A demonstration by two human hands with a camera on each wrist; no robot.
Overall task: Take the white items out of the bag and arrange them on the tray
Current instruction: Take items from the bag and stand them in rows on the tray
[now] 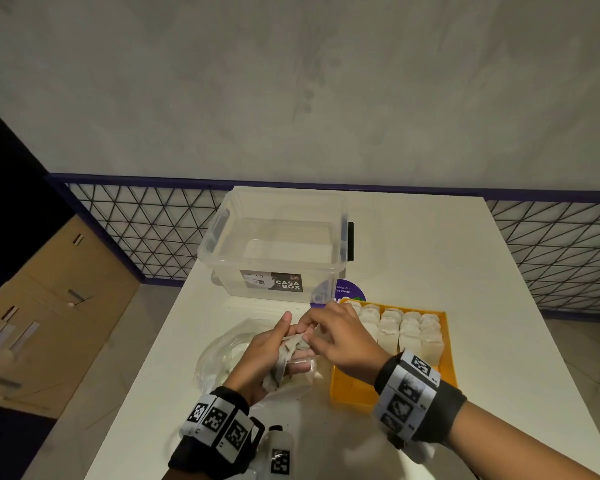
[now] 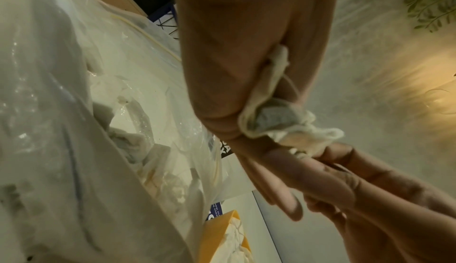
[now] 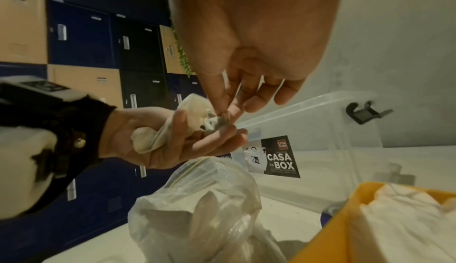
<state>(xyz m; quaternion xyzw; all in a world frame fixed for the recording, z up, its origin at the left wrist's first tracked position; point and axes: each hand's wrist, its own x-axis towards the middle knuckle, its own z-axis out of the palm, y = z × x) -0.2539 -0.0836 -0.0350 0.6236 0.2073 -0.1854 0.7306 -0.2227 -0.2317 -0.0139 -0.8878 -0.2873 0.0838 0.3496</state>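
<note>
My left hand (image 1: 271,344) holds a crumpled white cloth pouch (image 1: 286,356) in its palm, thumb laid over it, above the clear plastic bag (image 1: 219,358). My right hand (image 1: 312,332) pinches the pouch's upper end with thumb and forefinger. The right wrist view shows the same pouch (image 3: 158,136) lying across the left palm (image 3: 172,154) while the right fingertips (image 3: 225,109) nip its gathered top. More white items (image 2: 138,146) lie inside the bag (image 2: 74,111). To the right, the yellow tray (image 1: 449,344) holds rows of white pouches (image 1: 406,327) at its far end.
A clear lidless storage box (image 1: 278,244) labelled CASA BOX stands behind the hands, with a purple round sticker (image 1: 349,289) on the white table (image 1: 465,258). A small white bottle (image 1: 279,448) lies near my left wrist. The tray's near end (image 1: 350,386) is bare.
</note>
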